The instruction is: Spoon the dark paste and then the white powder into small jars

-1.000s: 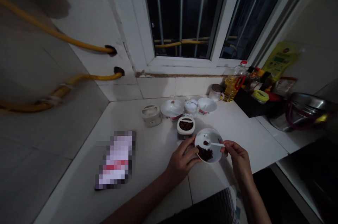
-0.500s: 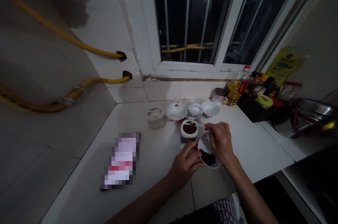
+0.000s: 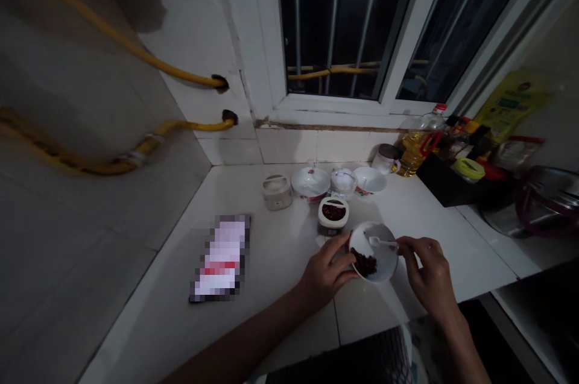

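My left hand (image 3: 326, 269) grips the rim of a small white bowl (image 3: 382, 244), tilted toward me, with a dark reddish heap of spice (image 3: 365, 263) low inside it. My right hand (image 3: 426, 269) pinches the handle of a small white spoon (image 3: 380, 242) whose head lies inside the bowl. Just behind the bowl stands an open white jar (image 3: 333, 215) filled with the same dark spice.
Behind on the white counter (image 3: 280, 251) stand a lidded white jar (image 3: 277, 191), two white bowls (image 3: 310, 182) (image 3: 370, 179) and a glass jar (image 3: 344, 181). A blurred flat packet (image 3: 221, 257) lies left. An oil bottle (image 3: 418, 146), a condiment tray (image 3: 456, 182) and a metal pot (image 3: 538, 197) stand right.
My right hand had reached over the bowl toward the open jar, then drew back to the right with the spoon laid in the bowl. The view shifted slightly.
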